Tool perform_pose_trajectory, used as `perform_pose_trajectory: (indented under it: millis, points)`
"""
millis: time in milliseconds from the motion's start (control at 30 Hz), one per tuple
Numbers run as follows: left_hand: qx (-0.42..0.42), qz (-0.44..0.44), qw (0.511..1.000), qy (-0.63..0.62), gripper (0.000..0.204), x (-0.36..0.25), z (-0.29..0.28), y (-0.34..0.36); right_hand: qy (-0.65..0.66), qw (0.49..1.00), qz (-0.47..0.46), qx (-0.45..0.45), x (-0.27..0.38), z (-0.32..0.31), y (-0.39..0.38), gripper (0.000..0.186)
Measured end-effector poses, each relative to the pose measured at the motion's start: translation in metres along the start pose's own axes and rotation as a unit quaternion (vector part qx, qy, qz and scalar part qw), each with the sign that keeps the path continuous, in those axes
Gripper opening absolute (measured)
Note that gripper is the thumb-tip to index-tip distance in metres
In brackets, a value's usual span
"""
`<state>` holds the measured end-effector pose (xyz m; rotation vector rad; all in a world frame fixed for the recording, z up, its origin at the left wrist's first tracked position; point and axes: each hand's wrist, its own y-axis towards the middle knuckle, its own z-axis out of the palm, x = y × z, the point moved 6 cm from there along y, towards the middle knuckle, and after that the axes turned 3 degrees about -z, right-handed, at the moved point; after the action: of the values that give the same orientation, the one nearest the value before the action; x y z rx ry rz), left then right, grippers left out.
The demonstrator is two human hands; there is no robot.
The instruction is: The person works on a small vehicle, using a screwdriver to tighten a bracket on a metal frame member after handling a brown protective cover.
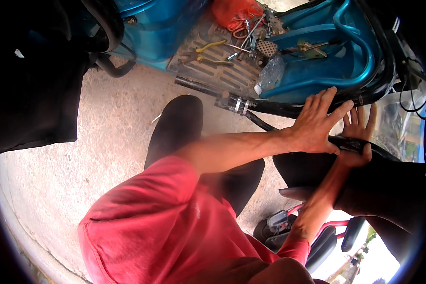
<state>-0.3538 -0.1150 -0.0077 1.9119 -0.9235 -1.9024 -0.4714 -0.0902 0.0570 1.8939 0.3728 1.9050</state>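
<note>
My left hand [317,125], fingers spread, reaches over a black tube or bar [383,153] beside the teal vehicle body [317,66]. My right hand [357,137] is under it at the bar, palm up with fingers stretched out, the bar lying across the palm. A black framed tube with metal clamps [239,105] runs along the footboard above my left forearm. On the slotted footboard [208,75] lie yellow-handled pliers [208,46], several metal tools and a crumpled clear plastic bottle [270,75], near a perforated pedal [266,48].
A red bag [232,12] sits at the footboard's far end. A teal panel [151,33] and black parts stand upper left. Pale concrete floor [109,132] lies beneath. A red-framed object with black parts [333,222] is behind my right arm. Loose cables [412,104] hang at right.
</note>
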Motion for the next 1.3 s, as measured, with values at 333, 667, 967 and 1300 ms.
perform_pose_trajectory:
  millis: [333,667,967,1300]
  points:
    - [0.090,-0.046,0.994,-0.041,0.074,0.065,-0.038,-0.065,-0.064,0.986,-0.077,-0.135,0.001,-0.032,-0.029,0.028]
    - [0.340,-0.336,0.878,-0.010,0.042,0.178,-0.039,-0.204,0.007,0.981,0.029,-0.189,0.004,-0.013,-0.028,0.025]
    - [0.342,-0.367,0.860,0.095,0.045,0.233,-0.044,-0.213,-0.050,0.976,0.023,-0.210,0.009,0.001,-0.028,0.028]
    - [0.142,-0.726,0.619,-0.264,0.035,0.259,-0.035,-0.249,-0.064,0.976,0.013,-0.207,0.010,0.003,-0.031,0.028]
